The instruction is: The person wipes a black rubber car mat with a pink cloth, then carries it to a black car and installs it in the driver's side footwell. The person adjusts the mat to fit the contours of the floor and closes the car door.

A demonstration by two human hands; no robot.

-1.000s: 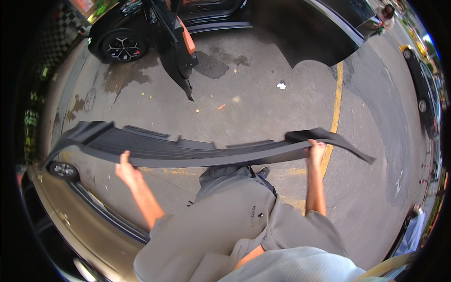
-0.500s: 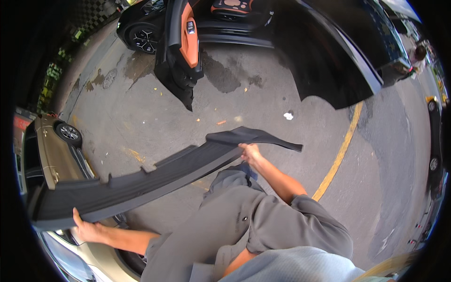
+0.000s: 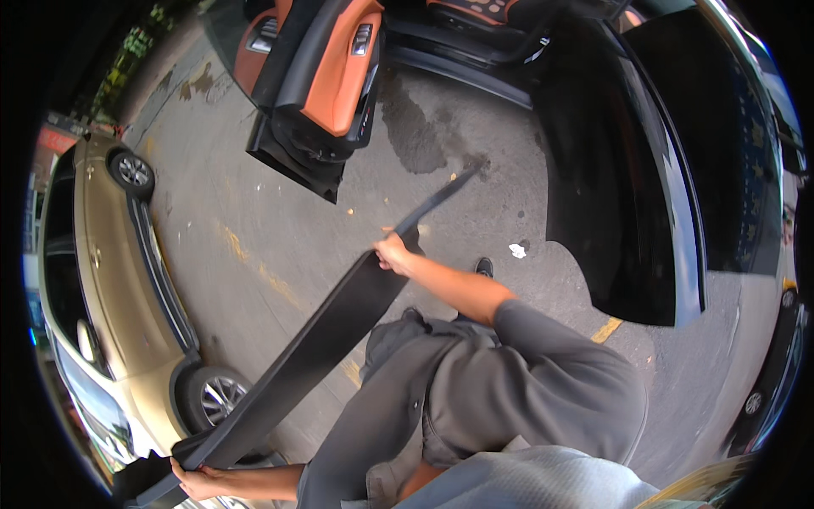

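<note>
I carry a long narrow black plastic panel (image 3: 331, 327) on a slant, on my side of the open black car door lined in orange (image 3: 335, 76). The fingers of my right hand (image 3: 393, 253) are clenched around the panel's edge, nearer that door, and the panel's thin tapered tip points past the door's right side. The fingers of my left hand (image 3: 197, 482) grasp the panel's other end, well apart from the door. A gold car with grey spoked wheels (image 3: 110, 271) stands to the door's left. To its right, a dark damp stain (image 3: 415, 136) marks the grey pavement (image 3: 500, 127); farther right are a crumpled white scrap (image 3: 517, 251), nearer me, and a broad glossy black door panel (image 3: 602, 187).
</note>
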